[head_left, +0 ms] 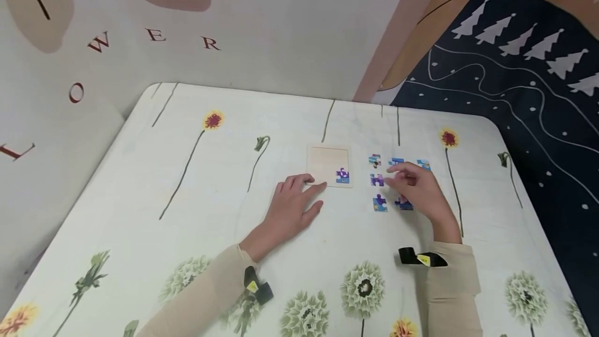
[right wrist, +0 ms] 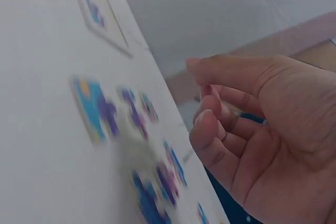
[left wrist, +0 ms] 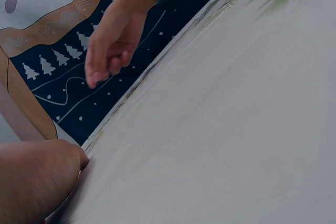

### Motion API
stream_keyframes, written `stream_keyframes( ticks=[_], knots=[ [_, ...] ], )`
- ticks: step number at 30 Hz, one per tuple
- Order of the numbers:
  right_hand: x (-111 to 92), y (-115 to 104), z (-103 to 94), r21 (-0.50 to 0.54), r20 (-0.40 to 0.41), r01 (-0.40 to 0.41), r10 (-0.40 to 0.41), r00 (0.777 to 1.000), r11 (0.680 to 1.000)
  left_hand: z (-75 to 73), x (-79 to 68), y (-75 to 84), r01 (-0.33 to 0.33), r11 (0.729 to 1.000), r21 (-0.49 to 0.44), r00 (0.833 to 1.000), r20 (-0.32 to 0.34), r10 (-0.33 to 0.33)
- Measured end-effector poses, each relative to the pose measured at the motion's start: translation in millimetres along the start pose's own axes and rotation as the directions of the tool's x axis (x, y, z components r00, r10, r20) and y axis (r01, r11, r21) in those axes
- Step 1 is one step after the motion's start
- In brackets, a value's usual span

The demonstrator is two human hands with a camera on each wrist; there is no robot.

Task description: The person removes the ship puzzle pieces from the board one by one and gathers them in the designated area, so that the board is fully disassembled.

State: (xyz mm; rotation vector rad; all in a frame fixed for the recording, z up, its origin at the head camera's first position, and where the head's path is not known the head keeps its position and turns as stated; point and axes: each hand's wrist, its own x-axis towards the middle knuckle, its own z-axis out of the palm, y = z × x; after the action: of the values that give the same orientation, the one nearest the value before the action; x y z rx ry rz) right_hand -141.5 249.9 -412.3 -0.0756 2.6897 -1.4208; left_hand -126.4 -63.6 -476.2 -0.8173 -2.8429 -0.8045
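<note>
A shallow wooden puzzle tray (head_left: 323, 163) lies on the table, with a purple-and-blue jigsaw piece (head_left: 342, 176) in its near right corner. My left hand (head_left: 292, 207) rests at the tray's near left edge, fingertips on its rim, fingers relaxed. My right hand (head_left: 416, 189) hovers above several loose jigsaw pieces right of the tray. Its fingers are loosely bent, and nothing shows between them in the right wrist view. Nearest its fingertips is a purple piece (head_left: 376, 180). A blue piece with a purple knob (right wrist: 97, 109) lies closer to me. The right hand partly hides other pieces.
The table wears a white cloth (head_left: 210, 170) printed with flowers. Behind it stands a pale wall (head_left: 290, 25) with letters, and at the right a dark wall panel (head_left: 524, 77) with white trees.
</note>
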Motion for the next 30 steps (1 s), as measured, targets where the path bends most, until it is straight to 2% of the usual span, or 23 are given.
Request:
stream_keyframes(
  ticks=[6,13,21,30],
  knots=[
    [22,-16,32.2,0.054,0.106,0.005,-0.011,0.994,0.999,4.9,-0.6,1.1,-0.01,1.0,0.002,1.0,-0.007,0.01],
    [34,-24,59.5,0.09,0.125,0.033,-0.044,0.991,0.995,5.8,0.3,3.8,-0.01,0.999,0.033,1.0,-0.003,0.01],
    [37,-23,72.0,-0.021,0.1,0.005,-0.003,0.995,1.0,4.6,1.8,1.5,0.005,0.999,0.053,1.0,0.027,-0.007],
    [41,-22,76.6,-0.039,0.109,-0.017,0.021,0.994,0.999,1.8,1.4,-0.5,0.009,0.999,0.048,1.0,0.026,-0.011]
  ],
)
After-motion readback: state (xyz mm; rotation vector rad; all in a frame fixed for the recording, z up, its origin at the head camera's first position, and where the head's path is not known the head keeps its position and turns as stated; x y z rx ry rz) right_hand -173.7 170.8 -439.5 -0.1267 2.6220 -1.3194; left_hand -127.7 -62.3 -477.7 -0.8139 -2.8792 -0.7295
